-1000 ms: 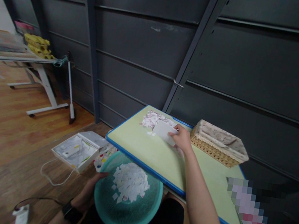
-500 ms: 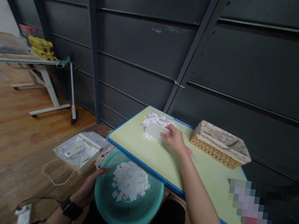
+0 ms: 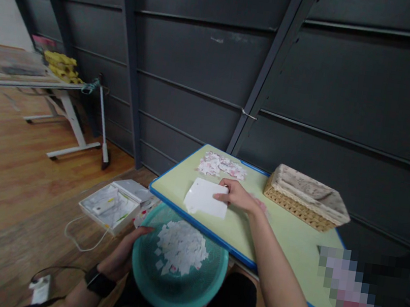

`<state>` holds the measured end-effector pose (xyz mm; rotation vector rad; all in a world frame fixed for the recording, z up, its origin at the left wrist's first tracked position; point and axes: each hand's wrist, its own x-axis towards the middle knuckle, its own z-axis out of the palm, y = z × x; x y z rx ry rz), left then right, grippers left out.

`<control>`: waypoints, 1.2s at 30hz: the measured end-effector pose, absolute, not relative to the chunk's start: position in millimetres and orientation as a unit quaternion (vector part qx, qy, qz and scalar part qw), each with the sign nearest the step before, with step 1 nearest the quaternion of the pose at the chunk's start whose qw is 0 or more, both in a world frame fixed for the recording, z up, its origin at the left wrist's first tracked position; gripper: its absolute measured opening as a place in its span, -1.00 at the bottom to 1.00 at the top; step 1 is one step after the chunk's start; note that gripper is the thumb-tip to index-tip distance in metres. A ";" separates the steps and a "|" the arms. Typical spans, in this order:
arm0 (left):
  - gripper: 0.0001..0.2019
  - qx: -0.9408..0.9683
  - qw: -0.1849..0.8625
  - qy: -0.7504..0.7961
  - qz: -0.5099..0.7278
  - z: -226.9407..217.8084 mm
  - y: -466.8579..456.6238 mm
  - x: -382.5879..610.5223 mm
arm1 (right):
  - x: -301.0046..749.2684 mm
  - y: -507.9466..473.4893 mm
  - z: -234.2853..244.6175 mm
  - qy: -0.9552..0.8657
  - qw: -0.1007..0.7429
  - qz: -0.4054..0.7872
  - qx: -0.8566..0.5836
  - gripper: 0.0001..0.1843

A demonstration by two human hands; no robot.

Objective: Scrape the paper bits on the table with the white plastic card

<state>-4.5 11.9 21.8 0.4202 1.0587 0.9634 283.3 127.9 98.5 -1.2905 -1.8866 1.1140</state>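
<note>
Landmark: green basin [image 3: 184, 294]. Right hand [image 3: 237, 195]: pinching right edge of white card [image 3: 204, 195], over surface [image 3: 284, 242] beyond basin's far rim, lower edge toward basin. Left hand [image 3: 124, 253]: gripping basin's left rim; paper scraps [image 3: 182, 247] inside basin

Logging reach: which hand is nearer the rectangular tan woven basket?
Right. The right hand grips a flat white card, left of the basket; the left hand is farther, holding a round teal plastic basin.
</note>
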 end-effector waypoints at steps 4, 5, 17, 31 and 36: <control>-0.90 0.186 0.749 0.464 0.434 23.8 11.2 -5.3 | 282.2 127.4 98.9 -0.668 0.313 0.476 -0.479 -0.62; -0.92 0.185 0.753 0.460 0.433 24.5 11.1 -5.6 | 283.2 127.8 99.2 -0.658 0.321 0.478 -0.486 -0.61; -0.93 0.215 0.765 0.438 0.420 32.9 8.4 -7.8 | 269.1 121.6 92.5 -0.648 0.245 0.573 -0.437 -0.60; -0.91 0.147 0.733 0.485 0.454 8.9 1.0 6.3 | 327.9 160.7 87.8 -0.417 0.670 0.145 -0.597 -0.46; -0.77 0.133 0.769 0.457 0.427 -21.5 0.5 9.4 | 350.8 154.9 94.8 -0.398 0.630 -0.045 -0.665 -0.55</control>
